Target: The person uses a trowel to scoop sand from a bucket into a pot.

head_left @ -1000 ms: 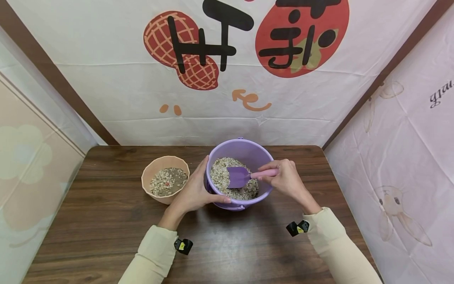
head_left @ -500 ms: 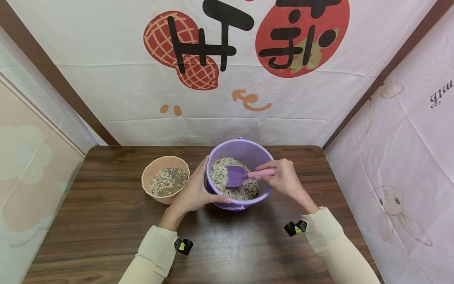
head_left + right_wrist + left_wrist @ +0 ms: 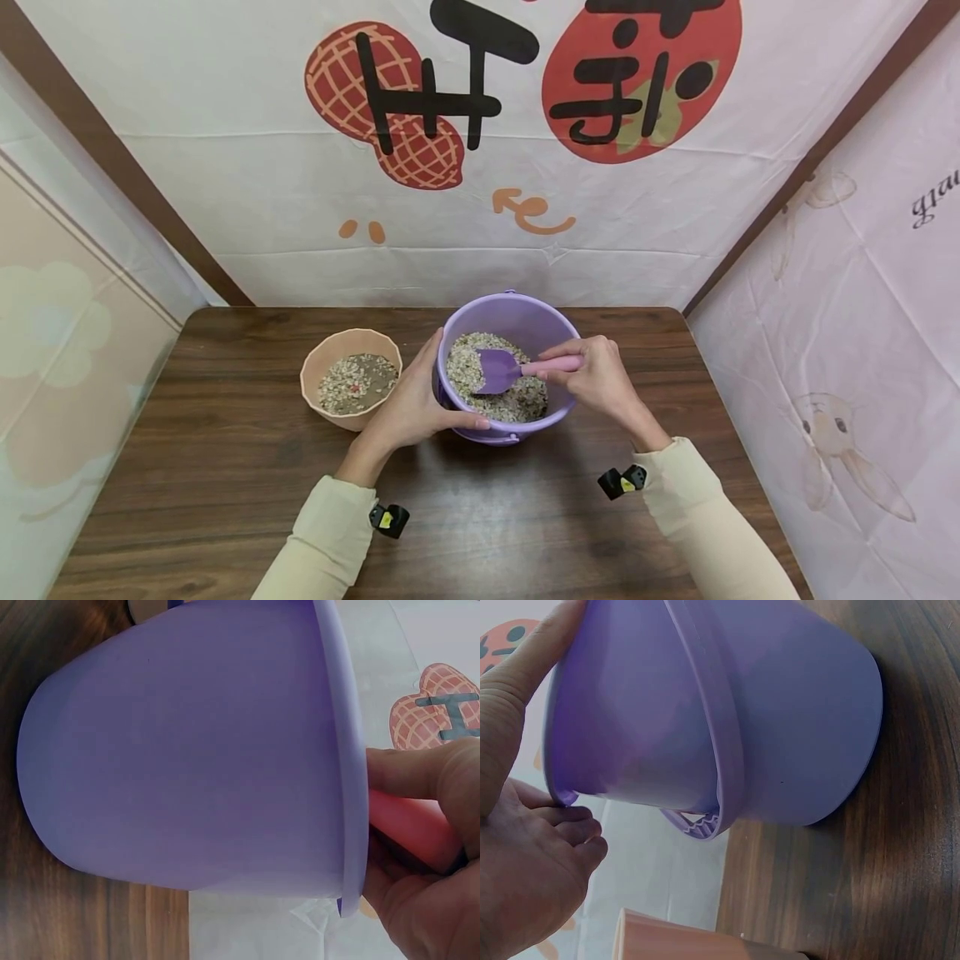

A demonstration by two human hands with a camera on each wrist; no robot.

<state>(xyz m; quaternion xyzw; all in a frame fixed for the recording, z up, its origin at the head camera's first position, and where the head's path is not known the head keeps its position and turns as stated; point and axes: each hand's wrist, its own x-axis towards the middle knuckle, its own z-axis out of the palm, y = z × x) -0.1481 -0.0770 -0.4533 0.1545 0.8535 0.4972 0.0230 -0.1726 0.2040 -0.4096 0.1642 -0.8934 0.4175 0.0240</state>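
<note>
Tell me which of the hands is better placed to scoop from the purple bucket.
Probably the right hand: it grips the scoop, whose blade is inside the purple bucket. The left hand is occupied, holding the bucket's side.

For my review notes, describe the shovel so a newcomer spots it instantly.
On the brown wood-grain table, find the purple bucket. The right hand holds the shovel, its blade inside that bucket. A pink handle sets it apart from the all-purple bucket.

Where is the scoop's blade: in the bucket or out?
In: the head view shows the blade inside the bucket, loose bits around it.
</note>
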